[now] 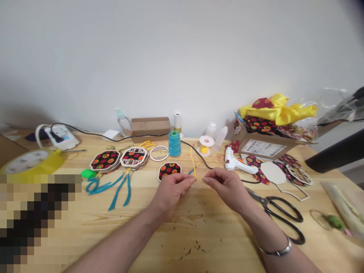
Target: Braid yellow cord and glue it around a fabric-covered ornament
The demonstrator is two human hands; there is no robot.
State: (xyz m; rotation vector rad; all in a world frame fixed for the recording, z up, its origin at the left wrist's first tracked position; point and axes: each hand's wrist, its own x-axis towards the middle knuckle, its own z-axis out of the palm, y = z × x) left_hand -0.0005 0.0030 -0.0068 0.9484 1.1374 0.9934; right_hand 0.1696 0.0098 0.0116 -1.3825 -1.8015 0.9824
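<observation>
Near the middle of the wooden table, my left hand [176, 186] pinches a yellow cord [193, 161] between thumb and fingertips. My right hand [224, 185] is closed a little to the right, pinching a thin end of the same cord. A short stretch of cord runs between the two hands, and a loop of it rises behind them. Just behind my left hand lies a dark patterned fabric piece [169, 170] with a pale edge. Beyond it stands a teal thread cone [174, 144]. A spool of yellow cord [205, 145] is farther back.
Black-handled scissors [284, 208] and a white glue gun [237, 163] lie right. A cardboard box [264, 147] of fabric stands behind them. Stacked patterned pieces [105, 160] with teal ribbons [120, 189] lie left. A yellow tape roll [54, 165] sits far left. The lower left corner is pixelated.
</observation>
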